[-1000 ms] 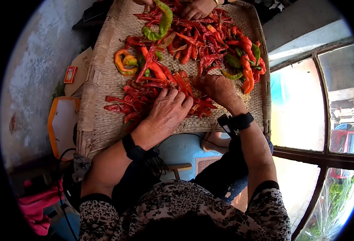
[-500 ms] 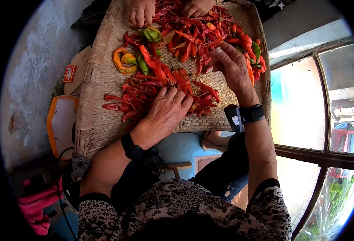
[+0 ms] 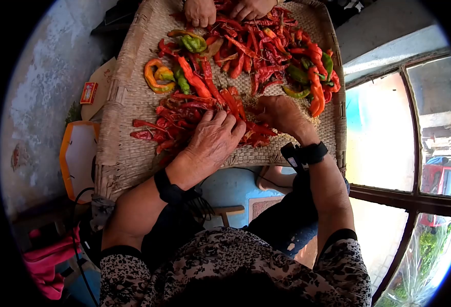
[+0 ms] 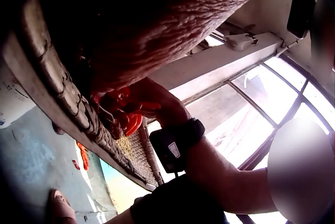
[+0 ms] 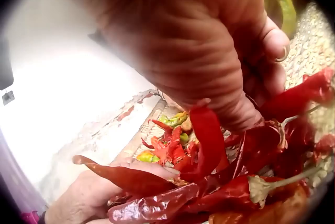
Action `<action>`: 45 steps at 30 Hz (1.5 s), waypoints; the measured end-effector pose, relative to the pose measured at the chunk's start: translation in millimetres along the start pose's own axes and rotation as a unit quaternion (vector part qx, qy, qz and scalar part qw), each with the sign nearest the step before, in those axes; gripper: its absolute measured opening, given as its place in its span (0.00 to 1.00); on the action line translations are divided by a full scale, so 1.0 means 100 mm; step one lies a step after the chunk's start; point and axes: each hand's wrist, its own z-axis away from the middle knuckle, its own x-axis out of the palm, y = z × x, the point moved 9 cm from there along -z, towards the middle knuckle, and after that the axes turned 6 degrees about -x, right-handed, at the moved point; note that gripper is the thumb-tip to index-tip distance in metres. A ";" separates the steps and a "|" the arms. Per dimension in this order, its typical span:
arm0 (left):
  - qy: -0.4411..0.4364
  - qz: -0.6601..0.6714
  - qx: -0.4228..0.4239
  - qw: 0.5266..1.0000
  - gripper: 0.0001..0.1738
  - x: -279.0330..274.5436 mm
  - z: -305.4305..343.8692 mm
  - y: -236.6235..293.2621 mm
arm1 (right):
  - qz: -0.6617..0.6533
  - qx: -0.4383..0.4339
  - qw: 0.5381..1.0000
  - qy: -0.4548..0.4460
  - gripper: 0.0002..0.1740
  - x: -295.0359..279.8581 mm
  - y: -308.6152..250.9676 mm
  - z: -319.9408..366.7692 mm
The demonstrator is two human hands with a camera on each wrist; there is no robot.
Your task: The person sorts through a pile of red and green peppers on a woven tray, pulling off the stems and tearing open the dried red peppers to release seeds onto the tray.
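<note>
In the head view my left hand [image 3: 211, 140] bends its fingers over a bundle of red chili peppers [image 3: 171, 123] at the front of a woven tray [image 3: 120, 148]. Chilies stick out around it in the right wrist view. My right hand [image 3: 287, 116], fingers curled and thumb bent in, is just right of that bundle. A red chili pepper [image 5: 301, 95] runs from under its fingers, which mostly hide the grip. Chilies with dry stems [image 5: 259, 190] lie close below. Pale seeds [image 5: 309, 46] are scattered on the tray beside it.
Another person's hands [image 3: 200, 13] work in a larger heap of red chilies [image 3: 251, 46] at the far side. Green and red peppers [image 3: 315, 84] lie along the right rim, an orange curled one [image 3: 156, 77] at left. A window [image 3: 414, 128] stands close on the right.
My right hand reached up over the right-hand peppers, then came back down beside the bundle. My left hand stayed put. The other person set down a green pepper.
</note>
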 end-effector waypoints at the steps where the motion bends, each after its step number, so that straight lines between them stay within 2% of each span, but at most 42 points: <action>1: 0.001 -0.001 -0.001 1.000 0.23 0.00 0.00 0.00 | -0.003 -0.001 1.000 -0.007 0.11 0.01 -0.01 -0.01; 5: 0.005 0.008 0.000 1.000 0.23 -0.01 0.00 -0.01 | 0.026 -0.027 0.999 0.007 0.09 -0.12 -0.07 -0.02; 7: 0.008 0.014 -0.002 1.000 0.23 -0.02 0.00 0.00 | -0.124 -0.026 0.991 0.041 0.07 -0.33 -0.14 0.00; 9: -0.004 0.015 -0.005 1.000 0.22 -0.01 0.00 0.00 | -0.166 -0.039 0.984 0.047 0.06 -0.43 -0.09 -0.02; 10: -0.004 0.016 -0.005 1.000 0.22 0.00 0.00 0.00 | -0.226 0.003 0.972 0.068 0.08 -0.55 0.00 -0.03; 11: 0.004 0.011 -0.003 1.000 0.22 -0.01 0.01 0.00 | -0.284 0.046 0.954 0.088 0.10 -0.61 0.11 -0.03; 12: 0.013 0.007 -0.001 1.000 0.22 -0.01 0.01 0.01 | -0.397 0.031 0.895 0.200 0.14 -0.82 0.18 -0.03; 13: 0.012 0.007 -0.001 1.000 0.22 -0.01 0.01 0.01 | -0.499 0.014 0.811 0.305 0.18 -0.98 0.27 0.02; 14: 0.012 0.007 -0.001 1.000 0.22 -0.01 0.01 0.01 | -0.496 -0.020 0.767 0.406 0.27 -1.14 0.29 0.09; 15: 0.012 0.007 -0.001 1.000 0.22 -0.01 0.01 0.01 | -0.496 -0.020 0.767 0.406 0.27 -1.13 0.29 0.12; 17: 0.007 0.008 -0.002 1.000 0.22 0.00 0.00 0.00 | -0.370 0.021 0.850 0.375 0.27 -1.11 0.31 0.17; 19: 0.001 0.012 -0.001 1.000 0.23 0.00 0.00 0.01 | -0.185 0.030 0.972 0.140 0.23 -0.77 0.24 0.09; 21: 0.001 0.003 0.000 1.000 0.23 -0.01 0.01 0.02 | -0.094 -0.051 0.994 0.000 0.18 -0.33 0.16 0.13; 24: -0.007 0.008 -0.003 1.000 0.23 -0.01 0.01 0.01 | 0.013 -0.072 0.997 -0.011 0.13 -0.19 0.00 0.22; 28: -0.005 0.004 0.002 1.000 0.23 0.02 0.01 0.01 | 0.048 -0.058 0.997 -0.001 0.12 -0.01 0.05 0.27; 32: -0.002 0.000 0.005 1.000 0.23 0.01 0.01 0.01 | 0.027 -0.071 0.997 -0.006 0.09 -0.09 0.03 0.27; 34: -0.005 0.002 0.004 1.000 0.23 0.00 0.01 0.01 | 0.079 -0.143 0.984 0.071 0.07 -0.33 -0.07 0.29; 35: -0.007 0.003 0.003 1.000 0.23 0.00 0.01 0.01 | 0.079 -0.144 0.984 0.070 0.07 -0.38 -0.07 0.32; 37: -0.009 0.005 0.002 1.000 0.23 0.00 0.01 0.01 | 0.039 0.014 0.997 0.061 0.05 -0.53 0.13 0.37; 39: -0.011 0.004 -0.003 1.000 0.23 0.01 0.01 0.01 | 0.043 0.020 0.998 0.035 0.05 -0.61 0.09 0.41; 41: -0.010 0.003 -0.003 1.000 0.23 0.01 0.01 0.01 | -0.007 0.019 1.000 0.000 0.07 -0.59 0.13 0.39; 42: -0.008 0.002 -0.005 1.000 0.23 0.01 0.01 0.01 | -0.033 -0.023 0.999 -0.003 0.11 -0.62 0.07 0.35; 43: -0.008 0.002 -0.004 1.000 0.23 0.01 0.01 0.02 | -0.033 -0.022 0.999 -0.002 0.11 -0.63 0.07 0.31; 44: -0.010 -0.001 -0.006 1.000 0.23 0.01 0.01 0.02 | -0.184 0.021 0.976 0.112 0.15 -0.79 0.16 0.28; 45: -0.013 -0.003 -0.009 1.000 0.23 0.01 0.00 0.02 | -0.327 0.063 0.916 0.222 0.19 -0.90 0.27 0.30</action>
